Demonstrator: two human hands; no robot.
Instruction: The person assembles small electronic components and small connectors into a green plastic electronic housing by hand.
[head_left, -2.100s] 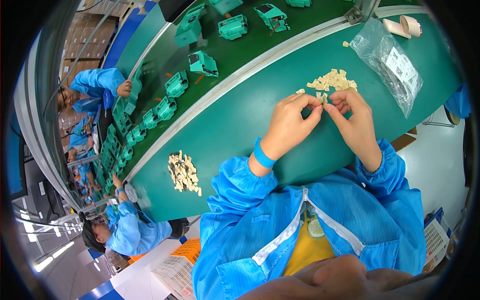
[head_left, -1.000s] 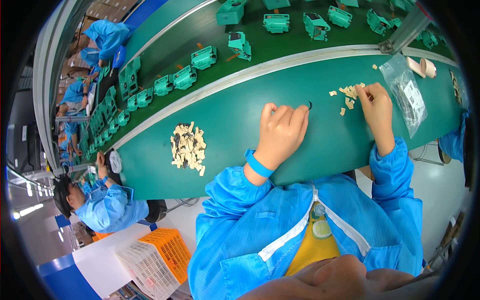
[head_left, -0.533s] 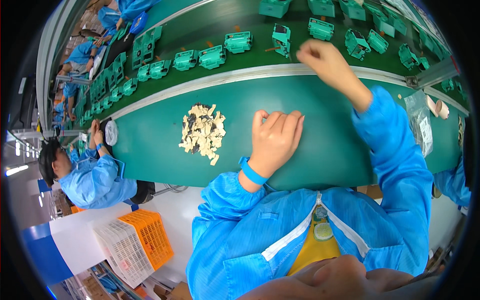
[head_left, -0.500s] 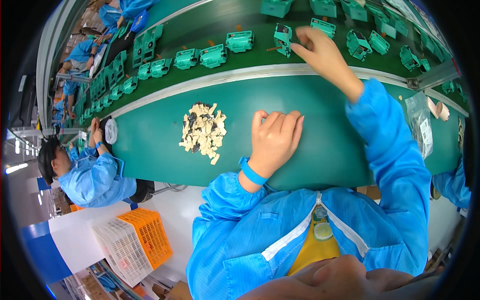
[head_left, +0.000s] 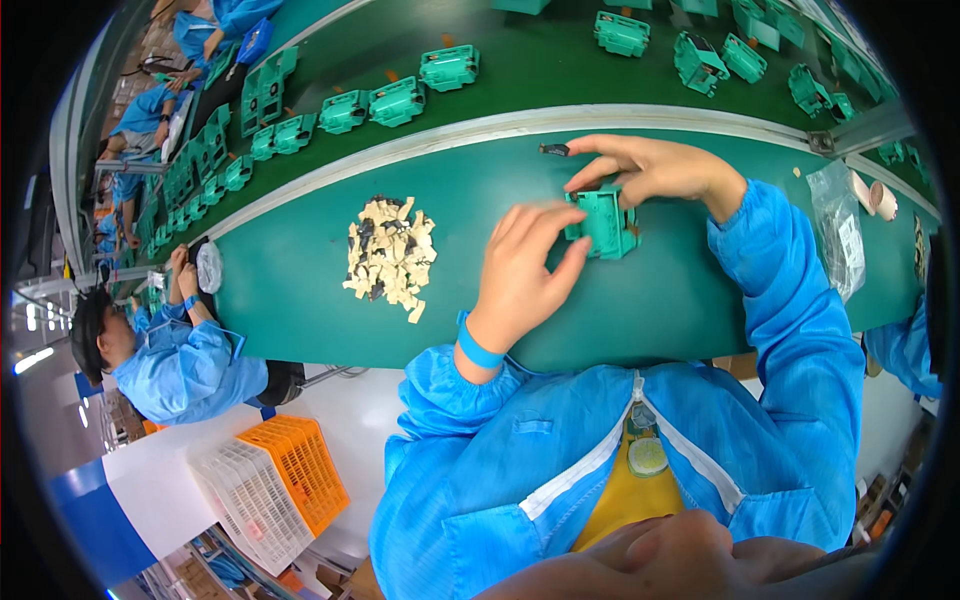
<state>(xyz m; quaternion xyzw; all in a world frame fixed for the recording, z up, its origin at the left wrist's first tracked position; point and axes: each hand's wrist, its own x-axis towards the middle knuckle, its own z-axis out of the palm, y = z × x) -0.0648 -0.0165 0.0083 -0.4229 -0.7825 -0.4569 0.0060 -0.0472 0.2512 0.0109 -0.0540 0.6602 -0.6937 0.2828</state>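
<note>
A green plastic housing (head_left: pixel 604 226) is on the green worktable in front of me, its open, ribbed side showing. My right hand (head_left: pixel 665 172) has its thumb and fingers round the housing's upper part. At the tip of its stretched index finger is a small black piece (head_left: pixel 553 150); whether it is attached to anything cannot be made out. On the housing's left side my left hand (head_left: pixel 522 268) reaches in, thumb and fingers apart, fingertips at or close to its edge. To the left lies a loose pile of cream and black scraps (head_left: pixel 390 255).
Beyond a pale rail (head_left: pixel 480 128), more green housings (head_left: pixel 397 101) stand along a dark green conveyor (head_left: pixel 530 75). A clear plastic bag (head_left: pixel 838 235) and tape rolls (head_left: pixel 882 200) lie at the right. A co-worker (head_left: pixel 185 350) sits at the left, near orange and white crates (head_left: pixel 300 470).
My right hand has brought a housing from the conveyor down onto the worktable. My left hand has uncurled and moved to the housing's side. The view has shifted slightly.
</note>
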